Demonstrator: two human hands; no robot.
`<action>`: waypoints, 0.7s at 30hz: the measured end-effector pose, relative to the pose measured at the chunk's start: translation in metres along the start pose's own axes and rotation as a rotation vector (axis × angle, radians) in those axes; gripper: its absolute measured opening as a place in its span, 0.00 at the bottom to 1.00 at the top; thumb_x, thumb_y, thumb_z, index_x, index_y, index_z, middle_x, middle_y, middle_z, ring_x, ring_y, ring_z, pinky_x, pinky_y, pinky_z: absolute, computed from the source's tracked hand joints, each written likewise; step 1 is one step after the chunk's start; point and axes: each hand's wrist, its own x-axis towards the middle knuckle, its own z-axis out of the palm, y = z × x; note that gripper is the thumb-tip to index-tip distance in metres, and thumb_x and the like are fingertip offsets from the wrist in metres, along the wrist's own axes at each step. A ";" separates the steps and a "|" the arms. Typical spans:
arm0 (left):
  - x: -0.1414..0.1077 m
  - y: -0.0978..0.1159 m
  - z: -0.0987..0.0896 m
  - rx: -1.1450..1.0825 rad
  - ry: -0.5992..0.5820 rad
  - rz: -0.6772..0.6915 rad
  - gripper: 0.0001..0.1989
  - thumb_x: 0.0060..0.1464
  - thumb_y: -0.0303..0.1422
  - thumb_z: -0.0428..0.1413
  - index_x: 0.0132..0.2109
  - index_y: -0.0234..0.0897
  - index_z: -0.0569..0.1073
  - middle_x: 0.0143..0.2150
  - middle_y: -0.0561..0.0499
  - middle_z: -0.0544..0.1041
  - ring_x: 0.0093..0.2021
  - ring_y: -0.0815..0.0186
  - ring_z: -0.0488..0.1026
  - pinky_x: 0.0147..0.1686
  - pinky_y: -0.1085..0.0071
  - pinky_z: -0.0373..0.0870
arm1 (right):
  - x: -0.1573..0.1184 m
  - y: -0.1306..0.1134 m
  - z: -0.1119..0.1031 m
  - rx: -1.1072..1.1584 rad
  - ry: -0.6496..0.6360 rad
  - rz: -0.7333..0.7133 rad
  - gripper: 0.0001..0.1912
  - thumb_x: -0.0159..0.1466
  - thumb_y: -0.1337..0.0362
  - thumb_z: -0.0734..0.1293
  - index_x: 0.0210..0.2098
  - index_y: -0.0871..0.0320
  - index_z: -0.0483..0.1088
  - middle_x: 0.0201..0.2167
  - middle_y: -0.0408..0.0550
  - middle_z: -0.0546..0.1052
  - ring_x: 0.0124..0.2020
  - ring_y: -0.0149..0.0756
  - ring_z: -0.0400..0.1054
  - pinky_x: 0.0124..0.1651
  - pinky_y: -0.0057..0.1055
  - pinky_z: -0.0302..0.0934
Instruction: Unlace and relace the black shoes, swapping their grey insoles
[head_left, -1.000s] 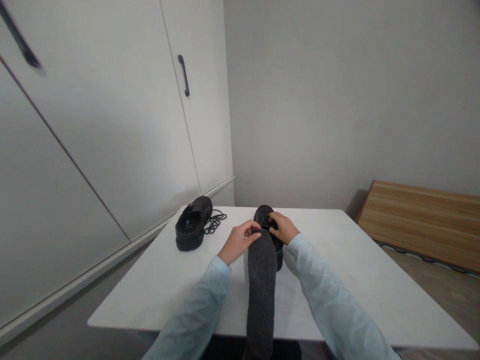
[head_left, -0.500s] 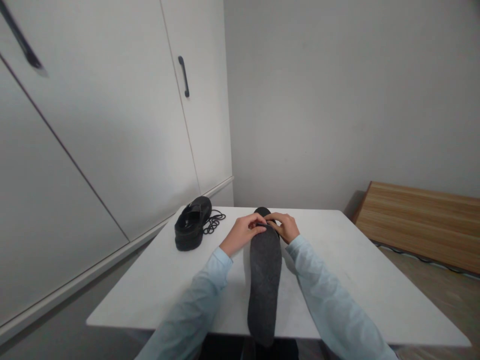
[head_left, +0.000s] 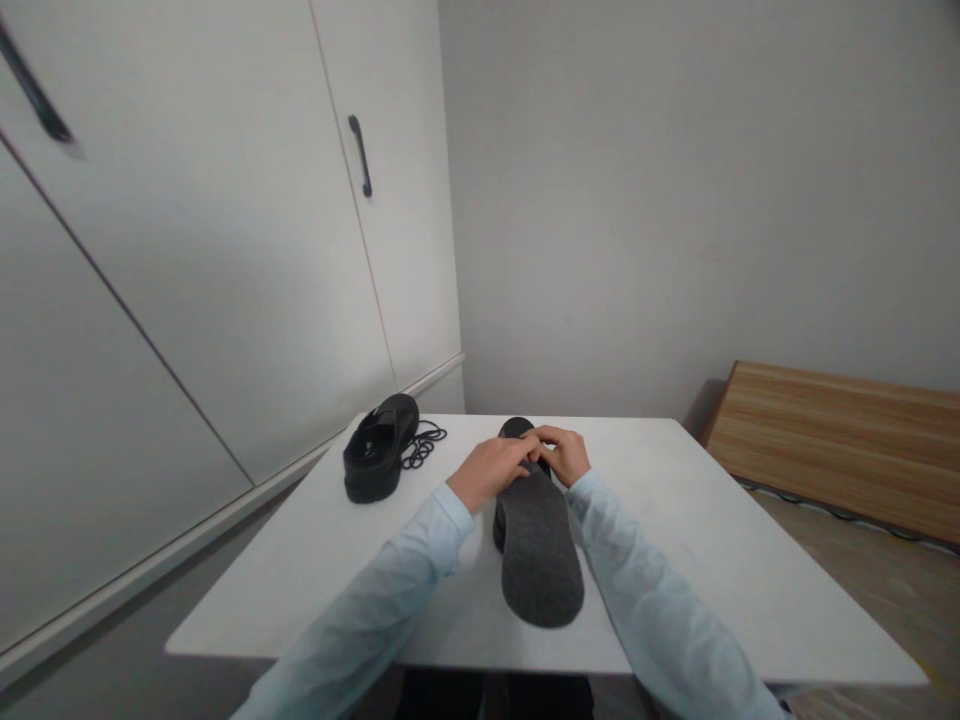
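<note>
A dark grey felt insole [head_left: 541, 565] slopes over a black shoe [head_left: 516, 427], its near end raised toward me. My left hand [head_left: 496, 470] is closed on the insole's far end, at the shoe's opening. My right hand [head_left: 564, 456] is beside it, fingers bent and closed at the shoe's upper; its fingertips meet my left fingers, and what they pinch is partly hidden. The insole and both hands cover most of this shoe, leaving its toe and a bit of its left side in sight.
Another black shoe [head_left: 380, 448] stands at the table's far left, with a loose black shoelace [head_left: 424, 443] beside it. Both rest on the white table [head_left: 697, 570]. White cabinets [head_left: 225, 250] rise on the left, and a wood-grain panel [head_left: 840, 440] leans beyond the right edge.
The insole's near end has moved forward and lifted off the table's front edge. My left hand has shifted slightly down and turned over the insole's far end. The right hand has barely moved.
</note>
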 end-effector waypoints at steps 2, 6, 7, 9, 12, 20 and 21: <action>0.001 0.001 -0.002 0.045 -0.012 0.067 0.07 0.50 0.24 0.54 0.36 0.40 0.72 0.33 0.53 0.76 0.34 0.67 0.71 0.36 0.73 0.60 | 0.000 0.001 0.001 0.011 0.001 0.016 0.09 0.60 0.64 0.63 0.35 0.51 0.77 0.36 0.43 0.80 0.39 0.38 0.74 0.44 0.32 0.65; 0.005 0.002 -0.006 0.082 -0.046 0.135 0.11 0.52 0.24 0.52 0.25 0.39 0.73 0.27 0.53 0.75 0.33 0.67 0.71 0.38 0.72 0.61 | 0.000 0.002 0.003 0.018 0.015 0.025 0.08 0.60 0.62 0.64 0.34 0.50 0.77 0.35 0.42 0.80 0.39 0.38 0.74 0.44 0.33 0.65; 0.006 0.002 -0.007 0.080 -0.056 0.133 0.11 0.51 0.23 0.52 0.24 0.38 0.73 0.26 0.52 0.75 0.33 0.67 0.72 0.37 0.73 0.62 | 0.000 0.002 0.003 0.014 0.016 0.026 0.09 0.60 0.62 0.64 0.34 0.50 0.77 0.35 0.42 0.80 0.38 0.38 0.74 0.44 0.33 0.65; 0.009 0.003 -0.007 0.084 -0.070 0.125 0.11 0.51 0.23 0.53 0.23 0.38 0.73 0.26 0.51 0.76 0.33 0.66 0.72 0.35 0.73 0.63 | 0.001 0.001 0.002 0.001 0.014 0.029 0.09 0.60 0.62 0.64 0.34 0.50 0.77 0.35 0.41 0.80 0.37 0.37 0.74 0.43 0.33 0.65; 0.014 0.006 -0.005 0.173 -0.103 0.126 0.13 0.50 0.22 0.53 0.21 0.36 0.72 0.24 0.48 0.75 0.31 0.63 0.74 0.31 0.72 0.64 | 0.001 -0.001 0.001 -0.010 0.015 0.029 0.10 0.60 0.62 0.63 0.35 0.50 0.77 0.34 0.42 0.80 0.35 0.36 0.74 0.41 0.32 0.66; 0.026 0.018 0.009 0.420 -0.137 0.200 0.09 0.53 0.21 0.51 0.28 0.28 0.75 0.28 0.38 0.77 0.33 0.58 0.76 0.32 0.66 0.69 | 0.000 0.004 0.003 0.047 0.011 0.057 0.10 0.59 0.64 0.64 0.35 0.50 0.78 0.35 0.42 0.80 0.36 0.37 0.74 0.41 0.32 0.66; 0.026 0.017 0.011 0.424 -0.139 0.214 0.09 0.53 0.21 0.51 0.28 0.27 0.75 0.28 0.38 0.77 0.33 0.58 0.76 0.32 0.66 0.70 | 0.001 0.004 0.003 0.055 0.008 0.063 0.10 0.58 0.64 0.64 0.35 0.51 0.78 0.35 0.42 0.80 0.36 0.37 0.74 0.41 0.32 0.66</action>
